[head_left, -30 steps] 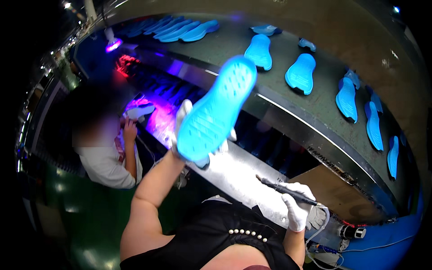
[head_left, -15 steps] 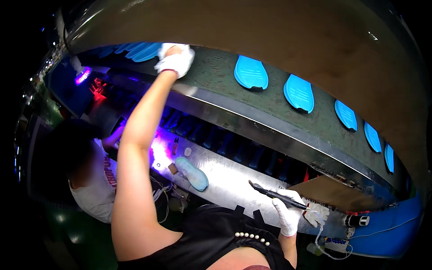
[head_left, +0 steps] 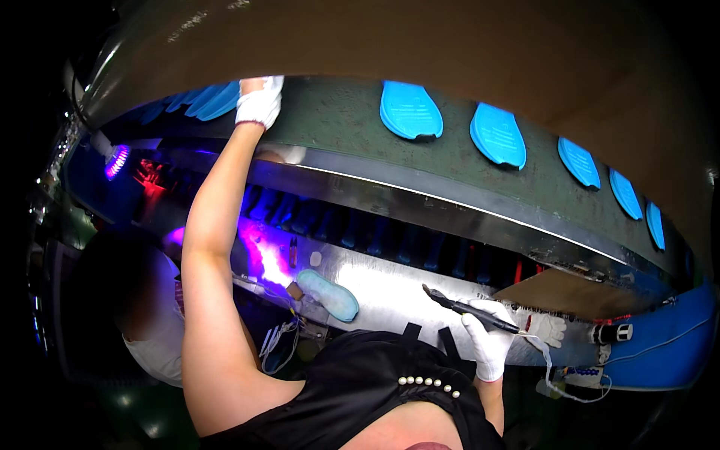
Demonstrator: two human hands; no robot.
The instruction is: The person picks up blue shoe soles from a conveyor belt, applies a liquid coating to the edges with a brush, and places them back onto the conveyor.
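My left hand (head_left: 260,103), in a white glove, reaches far forward onto the dark green belt (head_left: 328,124). It is beside a cluster of overlapping blue soles (head_left: 214,102); the edge of the brown cover hides its fingers, so its grip does not show. My right hand (head_left: 491,346), also gloved in white, is closed round a slim black pen-shaped tool (head_left: 480,313) with a dark, brush-like tip and a pale tube trailing from its rear. This hand is over the metal bench (head_left: 390,285). A pale blue sole (head_left: 328,295) lies there beside a small brown block (head_left: 294,290).
Several blue soles (head_left: 497,136) are spaced along the belt to the right. A brown cover (head_left: 420,45) overhangs it. At left, a person (head_left: 154,337) sits near a purple lamp (head_left: 116,162). White gloves (head_left: 547,328) and a black-and-white cylinder (head_left: 613,332) are at right.
My left hand has moved left along the belt, closer to the clustered soles. My right hand keeps hold of the black tool. The whole view has shifted slightly.
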